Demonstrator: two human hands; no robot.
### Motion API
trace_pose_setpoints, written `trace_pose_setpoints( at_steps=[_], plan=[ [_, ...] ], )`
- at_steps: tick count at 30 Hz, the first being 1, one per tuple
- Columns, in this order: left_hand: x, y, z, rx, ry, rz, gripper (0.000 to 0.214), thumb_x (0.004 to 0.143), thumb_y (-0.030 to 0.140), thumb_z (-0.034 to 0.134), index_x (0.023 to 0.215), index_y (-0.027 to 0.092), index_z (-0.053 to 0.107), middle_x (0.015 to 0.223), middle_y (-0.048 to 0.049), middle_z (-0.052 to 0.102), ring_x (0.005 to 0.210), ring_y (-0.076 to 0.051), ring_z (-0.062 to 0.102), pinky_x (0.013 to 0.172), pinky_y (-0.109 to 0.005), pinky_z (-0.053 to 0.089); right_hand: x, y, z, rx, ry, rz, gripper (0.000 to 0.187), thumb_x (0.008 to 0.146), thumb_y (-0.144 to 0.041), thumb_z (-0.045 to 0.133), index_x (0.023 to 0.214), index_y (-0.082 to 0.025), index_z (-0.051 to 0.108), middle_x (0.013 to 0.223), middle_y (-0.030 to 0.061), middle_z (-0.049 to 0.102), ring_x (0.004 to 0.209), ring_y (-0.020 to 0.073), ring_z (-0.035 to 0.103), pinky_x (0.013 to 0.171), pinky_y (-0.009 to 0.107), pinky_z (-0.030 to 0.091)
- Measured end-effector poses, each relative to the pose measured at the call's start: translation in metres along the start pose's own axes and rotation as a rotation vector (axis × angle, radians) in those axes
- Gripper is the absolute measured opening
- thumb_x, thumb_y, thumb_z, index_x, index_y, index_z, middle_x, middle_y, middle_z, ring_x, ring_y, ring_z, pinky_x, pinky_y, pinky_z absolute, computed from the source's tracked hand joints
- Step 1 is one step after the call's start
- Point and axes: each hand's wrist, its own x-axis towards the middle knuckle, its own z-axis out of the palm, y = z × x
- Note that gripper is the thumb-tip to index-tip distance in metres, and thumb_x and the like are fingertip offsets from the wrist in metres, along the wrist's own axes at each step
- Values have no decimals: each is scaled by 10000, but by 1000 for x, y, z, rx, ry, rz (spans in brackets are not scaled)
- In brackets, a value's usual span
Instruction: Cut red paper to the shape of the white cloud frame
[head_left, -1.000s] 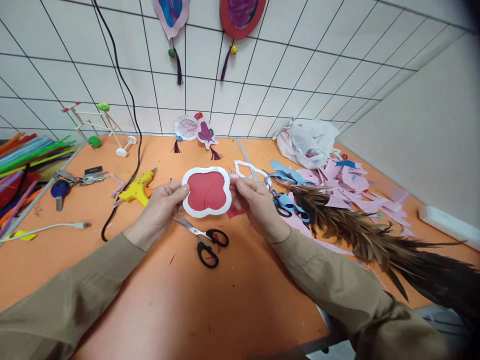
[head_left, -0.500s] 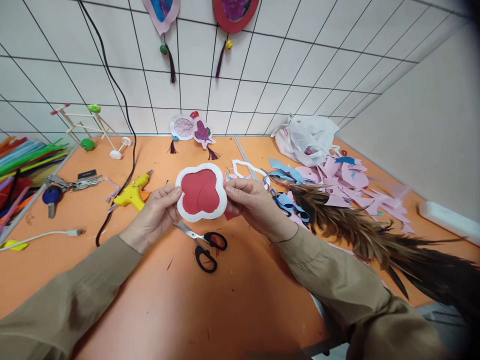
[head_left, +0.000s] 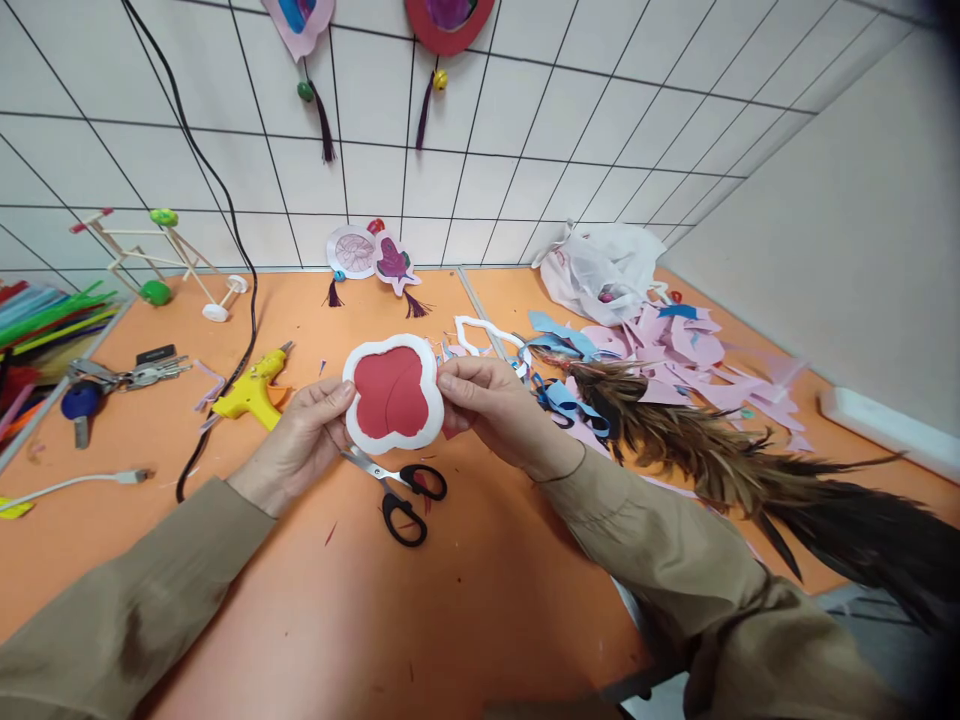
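Note:
Both hands hold up a lobed paper piece (head_left: 393,392), red inside with a white border, a little above the orange table (head_left: 420,610). My left hand (head_left: 300,440) pinches its left edge, thumb on the front. My right hand (head_left: 487,405) pinches its right edge and also seems to have a small red scrap under the fingers. Black-handled scissors (head_left: 397,490) lie on the table just below the piece.
A yellow glue gun (head_left: 251,392) with its black cord, keys (head_left: 112,378) and pipe cleaners (head_left: 37,320) lie at the left. Brown feathers (head_left: 720,465), pink and blue paper scraps (head_left: 675,350) and a plastic bag (head_left: 604,270) fill the right. Paper ornaments (head_left: 371,258) lean on the tiled wall.
The view has drifted so everything sits slightly further left. The piece has tilted a little in my hands; both grips are unchanged.

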Motion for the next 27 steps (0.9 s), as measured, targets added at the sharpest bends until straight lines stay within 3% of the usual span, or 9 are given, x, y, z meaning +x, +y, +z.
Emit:
trace_pose_setpoints(
  at_steps=[5,13,18,22,27],
  plan=[
    [-1,-2,2,-24,-2,0,288,664,315,823,776,80,700,723,-127,730,611,-233,682,555,-343,578,0,0,-1,-18,25,-10,289,796,-425,659,717,-149,627,532,-35,545,458,64,465,397,170,340],
    [-5,0,8,-136,-53,0,262,619,310,863,678,105,711,637,-56,715,555,-156,660,542,-247,564,1,-4,1,14,36,41,285,713,-409,730,684,-144,627,493,-38,546,441,66,472,399,176,313],
    [-8,2,12,-170,-88,22,252,564,288,896,609,138,699,598,-12,707,532,-115,640,550,-195,549,-1,-4,6,146,-47,46,263,669,-355,773,648,-133,633,521,-38,561,447,45,446,419,180,284],
    [-8,0,10,-159,-95,-13,255,557,301,898,644,151,710,642,-20,718,577,-131,649,589,-215,551,-5,-5,10,264,-108,58,289,683,-379,783,651,-139,626,545,-39,568,467,45,452,445,182,301],
    [-10,-2,9,-108,-60,-11,162,695,252,800,664,164,668,618,-18,666,576,-136,631,582,-238,533,-6,-4,15,373,-187,86,356,664,-460,800,662,-144,636,568,-34,589,473,46,452,447,176,309]
  ],
)
